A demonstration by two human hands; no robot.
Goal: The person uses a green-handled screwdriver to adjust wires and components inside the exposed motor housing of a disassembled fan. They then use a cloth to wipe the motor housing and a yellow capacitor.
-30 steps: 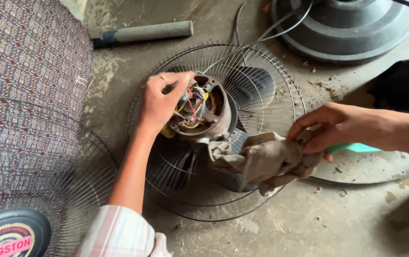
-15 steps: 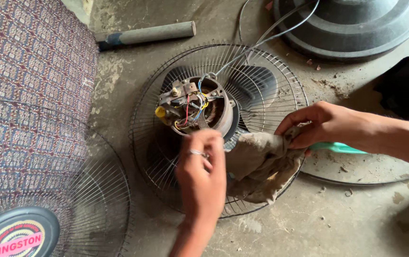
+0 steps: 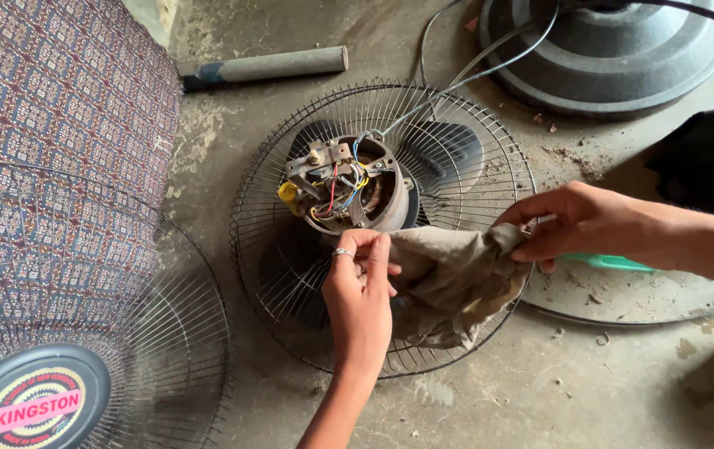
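Left hand [image 3: 361, 291] is pinching the near edge of a dirty rag [image 3: 448, 278] with its fingers narrowed, a ring showing on one finger. Right hand [image 3: 577, 223] is gripping the rag's far end at about 3 o'clock from the motor [image 3: 349, 185], fingers closed on the cloth. Between the two hands the rag is lying stretched over the wire guard [image 3: 290, 166], at roughly 5 o'clock of the motor and just beside it. Coloured wires are sitting exposed in the motor's open top, and a cable [image 3: 490, 62] is running off toward 1 o'clock to a grey round base [image 3: 615, 54]. At 11 o'clock a grey tube [image 3: 278, 65] is lying on the floor [image 3: 590, 391]. At 8 o'clock a second guard [image 3: 124, 333] is resting against a patterned cushion [image 3: 49, 108].
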